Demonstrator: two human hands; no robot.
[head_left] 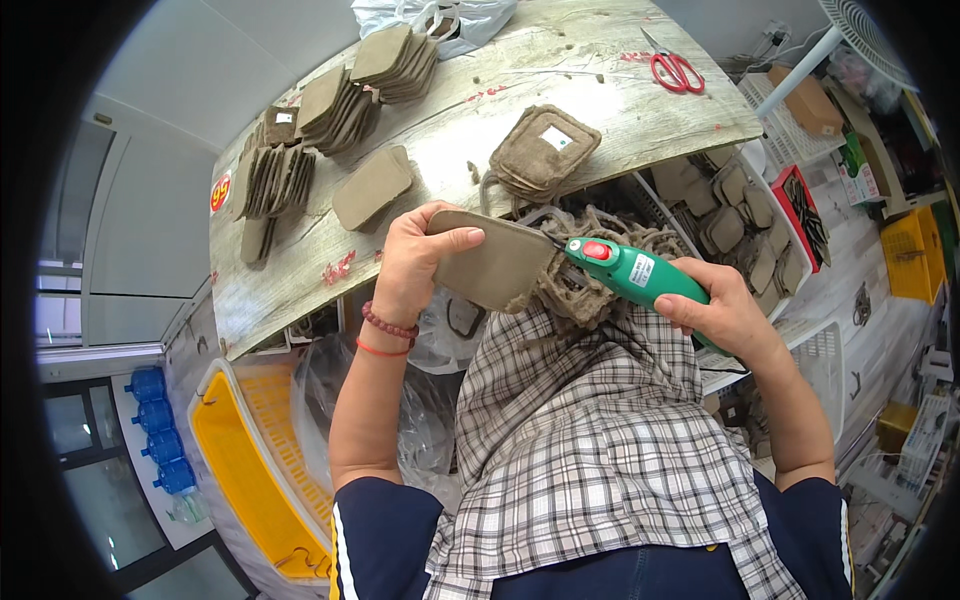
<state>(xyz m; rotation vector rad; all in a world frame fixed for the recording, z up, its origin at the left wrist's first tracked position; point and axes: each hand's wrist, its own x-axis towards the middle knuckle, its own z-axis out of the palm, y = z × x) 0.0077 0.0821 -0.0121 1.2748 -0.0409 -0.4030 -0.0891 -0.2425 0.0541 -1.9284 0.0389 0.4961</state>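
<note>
So right now my left hand has its grip clamped on a flat brown fibre pad, thumb lying across the top face and the rest of the fingers tucked behind it where I can't see them. I'm holding it up in the air in front of my chest, over the checked cloth on my lap, not resting on the worktop at all.

My right hand is wrapped shut round the green powered cutter, the one with the red switch on top. Its body runs on a slant, from my right fist up and to the left, and the thin tip meets the right-hand edge of the pad. So the pad lies straight to the left of the tool's nose, pretty much in line with the tool's long axis. The pad's own long side runs left to right too, tilted down a bit on the right.

Just below that contact point there's a tangle of trimmed fibre strips, hanging under the pad and the cutter.

Further off on the worktop sit stacks of finished pads, another pile with a white label, and red-handled scissors, all well apart from both hands.
</note>
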